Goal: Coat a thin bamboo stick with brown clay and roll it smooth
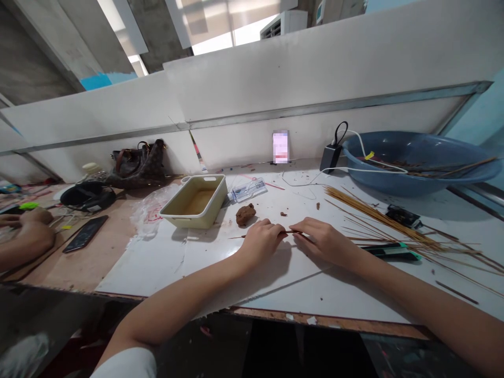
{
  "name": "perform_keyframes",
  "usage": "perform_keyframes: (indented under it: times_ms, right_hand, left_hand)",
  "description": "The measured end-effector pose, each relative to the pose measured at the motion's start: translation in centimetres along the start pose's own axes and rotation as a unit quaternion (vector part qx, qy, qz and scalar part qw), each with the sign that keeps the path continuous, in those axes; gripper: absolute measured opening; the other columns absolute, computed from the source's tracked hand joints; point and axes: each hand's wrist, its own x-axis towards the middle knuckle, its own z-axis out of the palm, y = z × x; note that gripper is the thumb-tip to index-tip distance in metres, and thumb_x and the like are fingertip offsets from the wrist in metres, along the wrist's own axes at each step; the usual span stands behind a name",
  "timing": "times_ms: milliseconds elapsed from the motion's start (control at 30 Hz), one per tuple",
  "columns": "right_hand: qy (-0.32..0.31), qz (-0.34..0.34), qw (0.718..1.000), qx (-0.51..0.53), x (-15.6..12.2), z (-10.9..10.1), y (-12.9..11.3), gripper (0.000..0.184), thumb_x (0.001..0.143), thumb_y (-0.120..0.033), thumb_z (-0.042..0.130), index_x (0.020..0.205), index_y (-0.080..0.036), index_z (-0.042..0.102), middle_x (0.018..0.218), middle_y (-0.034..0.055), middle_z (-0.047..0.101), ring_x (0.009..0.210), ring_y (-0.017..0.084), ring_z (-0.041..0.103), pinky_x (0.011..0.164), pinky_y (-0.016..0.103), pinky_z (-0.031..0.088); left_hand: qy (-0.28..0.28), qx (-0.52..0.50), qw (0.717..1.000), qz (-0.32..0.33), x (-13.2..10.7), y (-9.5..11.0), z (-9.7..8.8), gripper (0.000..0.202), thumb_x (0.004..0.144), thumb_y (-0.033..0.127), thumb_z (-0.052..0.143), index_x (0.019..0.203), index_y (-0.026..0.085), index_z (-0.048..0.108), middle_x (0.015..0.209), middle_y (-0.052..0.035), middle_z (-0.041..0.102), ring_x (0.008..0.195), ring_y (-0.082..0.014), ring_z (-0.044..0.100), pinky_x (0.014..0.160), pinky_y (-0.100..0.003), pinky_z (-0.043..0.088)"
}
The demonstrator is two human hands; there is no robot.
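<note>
My left hand [263, 244] and my right hand [323, 240] are side by side over the white work surface [165, 268], each with its fingers closed on the same thin stick [291, 231]. Between the hands the stick looks brown and thicker, as if coated; its thin bare tip points out left of my left hand. Just beyond my left hand sits a lump of brown clay-like paste [245, 214], with small crumbs near it. A black and green utility knife [391, 252] lies right of my right hand, beside a fanned bundle of thin sticks [370, 212].
A pale green tub [189, 221] of brownish liquid stands back left. At the back right is a blue basin [397, 184] holding dark sticks. A lit phone [281, 147] leans on the partition. On the left lie a dark phone [85, 234], a handbag [142, 163] and another person's arm [27, 239].
</note>
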Motion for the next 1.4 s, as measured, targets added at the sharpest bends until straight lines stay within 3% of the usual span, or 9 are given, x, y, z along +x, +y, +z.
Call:
perform_keyframes:
  times_ms: [100,200,367,533,700,867,1200,1400]
  right_hand:
    - [-0.004,-0.002,1.000,-0.012,0.0,0.1,-0.2,0.028,0.111,-0.029,0.065,0.137,-0.022,0.071,0.119,0.0142,0.080,0.107,0.032,0.077,0.093,0.050,0.066]
    - [-0.005,-0.001,1.000,-0.009,0.0,0.1,-0.4,0.018,0.113,-0.028,0.061,0.124,-0.021,0.075,0.104,0.0111,0.080,0.093,0.028,0.076,0.085,0.045,0.066]
    - [-0.004,0.006,1.000,-0.026,-0.1,-0.5,0.0,0.020,0.111,-0.018,0.058,0.119,-0.021,0.077,0.104,0.0102,0.081,0.093,0.027,0.077,0.085,0.043,0.065]
    - [-0.008,-0.003,0.999,-0.034,0.1,-1.0,0.1,0.022,0.111,-0.018,0.058,0.120,-0.020,0.078,0.102,0.0099,0.082,0.091,0.027,0.078,0.084,0.043,0.066]
    - [-0.023,-0.016,0.998,-0.063,0.2,-0.5,-0.3,0.027,0.112,-0.025,0.059,0.134,-0.017,0.073,0.123,0.0163,0.081,0.109,0.032,0.077,0.095,0.051,0.064]
    - [-0.037,-0.005,0.997,-0.067,-0.2,-0.4,0.3,0.021,0.112,-0.021,0.058,0.121,-0.018,0.076,0.103,0.0119,0.082,0.092,0.029,0.076,0.084,0.045,0.063]
    - [-0.022,0.000,0.997,-0.075,0.0,-0.2,0.3,0.024,0.114,-0.032,0.058,0.123,-0.018,0.076,0.109,0.0147,0.082,0.097,0.031,0.077,0.087,0.048,0.063]
    - [-0.028,-0.011,0.998,-0.063,0.0,-0.6,0.6,0.021,0.114,-0.025,0.056,0.115,-0.021,0.077,0.098,0.0105,0.081,0.087,0.028,0.076,0.080,0.043,0.062]
  left_hand:
    - [-0.014,-0.006,1.000,0.005,0.0,0.1,0.0,0.022,0.110,0.029,0.065,0.107,0.017,0.083,0.091,-0.0120,0.082,0.091,-0.0278,0.074,0.085,-0.040,0.058]
    - [-0.025,-0.009,1.000,0.003,0.0,0.4,0.0,0.026,0.112,0.032,0.062,0.107,0.018,0.083,0.092,-0.0112,0.083,0.092,-0.0280,0.074,0.085,-0.041,0.058]
    - [-0.008,0.016,1.000,-0.021,-0.1,0.8,-0.3,0.027,0.108,0.031,0.069,0.130,0.017,0.076,0.100,-0.0115,0.082,0.098,-0.0289,0.074,0.087,-0.040,0.058]
    - [-0.011,0.023,1.000,-0.006,0.0,0.4,-0.3,0.020,0.111,0.029,0.064,0.107,0.016,0.080,0.091,-0.0110,0.079,0.089,-0.0267,0.074,0.082,-0.038,0.057]
    - [-0.006,0.019,1.000,0.006,0.0,0.2,-0.1,0.025,0.112,0.031,0.062,0.110,0.015,0.082,0.092,-0.0120,0.081,0.089,-0.0270,0.075,0.083,-0.039,0.057]
    - [-0.003,0.003,1.000,0.015,-0.2,0.3,0.2,0.025,0.112,0.035,0.064,0.117,0.018,0.082,0.099,-0.0105,0.084,0.094,-0.0273,0.075,0.088,-0.041,0.058]
    - [0.025,0.005,0.999,0.040,0.0,-0.3,0.4,0.022,0.112,0.030,0.065,0.108,0.017,0.082,0.093,-0.0098,0.083,0.088,-0.0263,0.075,0.084,-0.040,0.058]
    - [0.019,0.002,0.999,0.027,0.1,-0.2,0.3,0.025,0.113,0.033,0.064,0.106,0.017,0.083,0.091,-0.0098,0.083,0.087,-0.0264,0.074,0.081,-0.039,0.057]
